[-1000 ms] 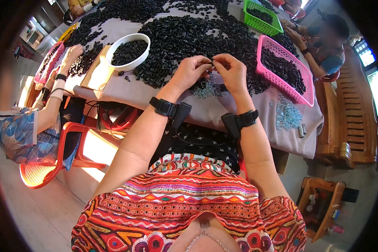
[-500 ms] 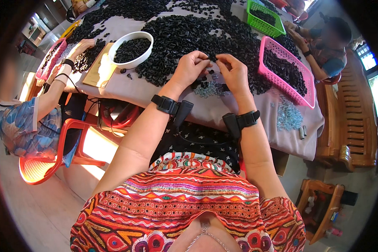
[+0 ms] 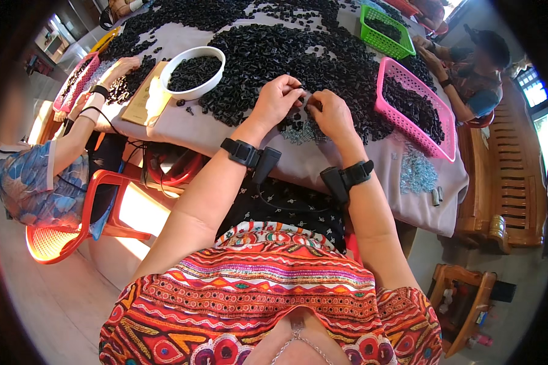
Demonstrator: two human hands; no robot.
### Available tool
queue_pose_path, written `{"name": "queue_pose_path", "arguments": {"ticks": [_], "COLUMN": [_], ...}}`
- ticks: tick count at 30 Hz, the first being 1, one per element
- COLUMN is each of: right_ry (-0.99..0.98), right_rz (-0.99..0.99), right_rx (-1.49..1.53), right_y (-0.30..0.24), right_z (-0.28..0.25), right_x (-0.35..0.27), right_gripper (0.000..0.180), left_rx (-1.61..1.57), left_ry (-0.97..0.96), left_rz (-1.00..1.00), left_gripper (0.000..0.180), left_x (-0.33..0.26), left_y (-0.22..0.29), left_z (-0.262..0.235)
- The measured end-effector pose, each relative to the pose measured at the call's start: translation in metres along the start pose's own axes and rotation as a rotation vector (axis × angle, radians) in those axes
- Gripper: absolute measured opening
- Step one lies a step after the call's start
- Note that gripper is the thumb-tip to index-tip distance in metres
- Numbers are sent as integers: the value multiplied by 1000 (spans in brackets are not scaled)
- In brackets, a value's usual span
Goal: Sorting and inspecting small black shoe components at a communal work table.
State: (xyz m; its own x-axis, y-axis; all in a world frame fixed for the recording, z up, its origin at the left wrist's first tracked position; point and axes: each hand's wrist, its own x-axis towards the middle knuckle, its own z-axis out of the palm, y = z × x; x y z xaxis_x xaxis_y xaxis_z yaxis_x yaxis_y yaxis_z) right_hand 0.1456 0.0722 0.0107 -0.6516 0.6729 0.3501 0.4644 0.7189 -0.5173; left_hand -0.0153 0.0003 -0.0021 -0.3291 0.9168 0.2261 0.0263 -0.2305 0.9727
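My left hand (image 3: pixel 277 101) is closed in a pinch just above the table's near edge, with a small black piece (image 3: pixel 300 87) at its fingertips. Close beside it, my right hand (image 3: pixel 333 115) also has thumb and fingers pressed together; whatever is between them is too small to make out. Below both hands lies a little pile of clear, glassy-looking pieces (image 3: pixel 302 134). A broad spread of small black plastic pieces (image 3: pixel 256 52) covers the table beyond. Each wrist wears a black strap with a box on it.
A white bowl (image 3: pixel 221 73) of black pieces stands left, by a flat tan board (image 3: pixel 141 109). At right are a pink basket (image 3: pixel 411 133), a green basket (image 3: pixel 386 44) and more clear pieces (image 3: pixel 417 170). Co-workers sit at both sides; a red chair (image 3: pixel 119 230) stands left.
My right hand has dropped slightly toward me and to the left, its fingertips now a little lower. My left hand stays nearly in place, still pinching.
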Motion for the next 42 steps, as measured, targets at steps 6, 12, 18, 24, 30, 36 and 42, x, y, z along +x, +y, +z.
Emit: {"name": "queue_pose_path", "arguments": {"ticks": [6,12,18,24,30,36,42], "right_ry": [-48,-61,153,82,85,96,96], "right_rz": [-78,-71,16,102,114,71,42], "right_rx": [79,113,480,772,750,590,526], "right_y": [-4,-5,8,1,4,8,6], "right_z": [-1,-2,-1,-6,-6,-10,-12], "right_x": [-2,-4,3,4,5,3,1], "right_gripper": [18,20,16,10,10,11,12], "left_rx": [87,49,12,72,35,80,205], "left_ry": [-36,-32,-83,-215,-210,-200,-225], "left_rz": [25,-20,-67,-13,-3,-6,2], "left_gripper": [13,13,14,13,12,13,16], "left_x": [1,0,1,-2,-2,-3,-5], "left_y": [-3,0,1,6,3,6,8], "left_z": [-4,-2,0,3,2,3,2]}}
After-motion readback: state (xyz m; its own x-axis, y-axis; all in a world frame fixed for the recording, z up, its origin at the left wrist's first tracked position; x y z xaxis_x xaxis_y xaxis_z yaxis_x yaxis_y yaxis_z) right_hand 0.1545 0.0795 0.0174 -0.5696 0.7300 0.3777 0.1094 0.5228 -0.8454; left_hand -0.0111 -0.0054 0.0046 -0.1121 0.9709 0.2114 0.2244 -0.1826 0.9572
